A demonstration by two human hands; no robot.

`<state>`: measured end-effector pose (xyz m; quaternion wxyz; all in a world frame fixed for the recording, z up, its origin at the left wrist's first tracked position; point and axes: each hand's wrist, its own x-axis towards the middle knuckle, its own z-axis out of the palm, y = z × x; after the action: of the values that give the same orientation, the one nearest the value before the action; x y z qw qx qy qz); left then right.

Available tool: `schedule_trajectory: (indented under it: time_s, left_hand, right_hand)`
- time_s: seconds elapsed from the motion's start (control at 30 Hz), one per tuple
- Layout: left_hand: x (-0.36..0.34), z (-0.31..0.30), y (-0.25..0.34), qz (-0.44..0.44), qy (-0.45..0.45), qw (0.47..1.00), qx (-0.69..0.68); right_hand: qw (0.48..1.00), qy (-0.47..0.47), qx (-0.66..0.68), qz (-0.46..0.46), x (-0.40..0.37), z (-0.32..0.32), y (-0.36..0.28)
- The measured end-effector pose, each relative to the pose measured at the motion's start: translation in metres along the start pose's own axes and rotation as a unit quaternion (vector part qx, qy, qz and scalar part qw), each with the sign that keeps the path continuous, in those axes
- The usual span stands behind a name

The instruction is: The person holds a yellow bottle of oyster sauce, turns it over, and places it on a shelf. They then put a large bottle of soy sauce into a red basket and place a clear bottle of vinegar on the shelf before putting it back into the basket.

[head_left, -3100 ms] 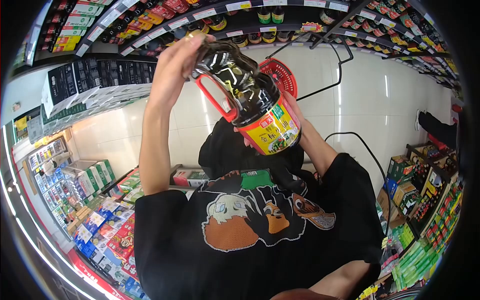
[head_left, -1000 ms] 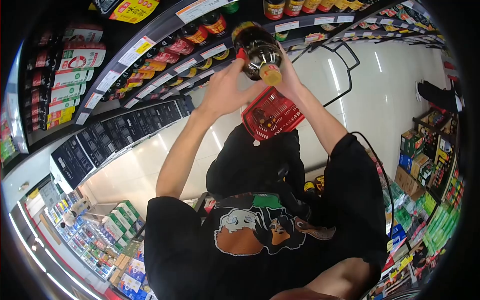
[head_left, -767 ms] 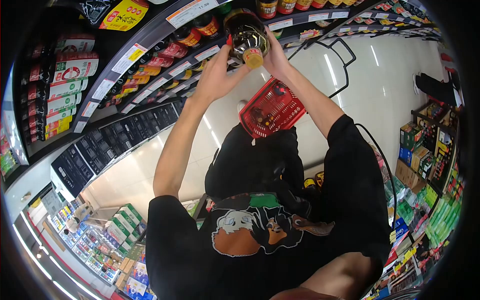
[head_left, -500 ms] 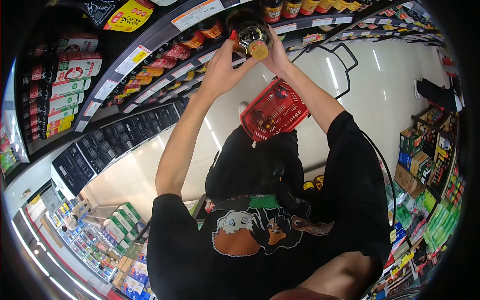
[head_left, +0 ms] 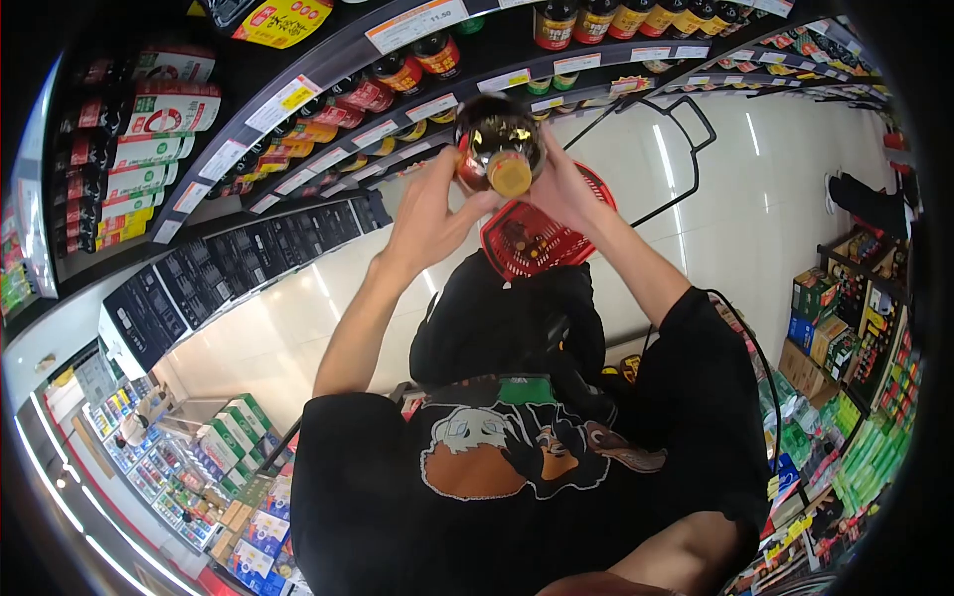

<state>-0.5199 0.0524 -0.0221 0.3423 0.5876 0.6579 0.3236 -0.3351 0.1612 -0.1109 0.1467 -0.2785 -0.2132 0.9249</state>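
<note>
A large dark sauce bottle (head_left: 497,137) with a yellow cap is held between my two hands, its cap tilted toward me. My left hand (head_left: 433,207) is closed around its left side, thumb near the cap. On the other side my right hand (head_left: 568,195) grips it, with some fingers hidden behind the bottle. The bottle is in front of the shelf edge and above a red shopping basket (head_left: 564,250), which it and my right hand partly cover. Small dark items lie in the basket; I cannot make out their kind.
Curved store shelves (head_left: 288,94) with price tags run along the left and top. Dark sauce bottles (head_left: 596,20) stand on them. Black cartons (head_left: 234,260) line the floor beneath. The basket's long black handle (head_left: 686,149) sticks out rightward. Another person's dark-clothed leg (head_left: 867,202) shows far right.
Both hands have drawn the bottle away from the shelf, down toward me and over the basket. The view has shifted slightly.
</note>
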Motion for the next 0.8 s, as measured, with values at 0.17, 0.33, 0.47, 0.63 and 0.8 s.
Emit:
schedule_trajectory:
  time_s: [0.17,0.33,0.47,0.63,0.8]
  left_hand:
    - [-0.047,0.013,-0.009,-0.039,0.077,0.996,-0.008]
    - [-0.077,-0.012,-0.017,-0.114,0.116,0.987,-0.002]
    - [-0.098,-0.072,0.000,-0.137,0.113,0.978,-0.110]
    - [-0.112,-0.158,0.033,0.068,0.058,0.995,-0.054]
    - [-0.117,-0.199,0.036,0.219,0.062,0.974,-0.010]
  right_hand:
    - [0.992,0.009,-0.004,0.128,-0.016,0.011,0.046]
    - [0.972,-0.063,-0.001,0.226,-0.017,0.039,0.064]
    - [0.977,-0.097,-0.025,0.188,-0.016,0.086,0.074]
    - [0.994,-0.080,-0.035,0.068,-0.011,0.178,0.049]
    - [0.990,-0.090,-0.096,-0.049,0.009,0.229,0.015]
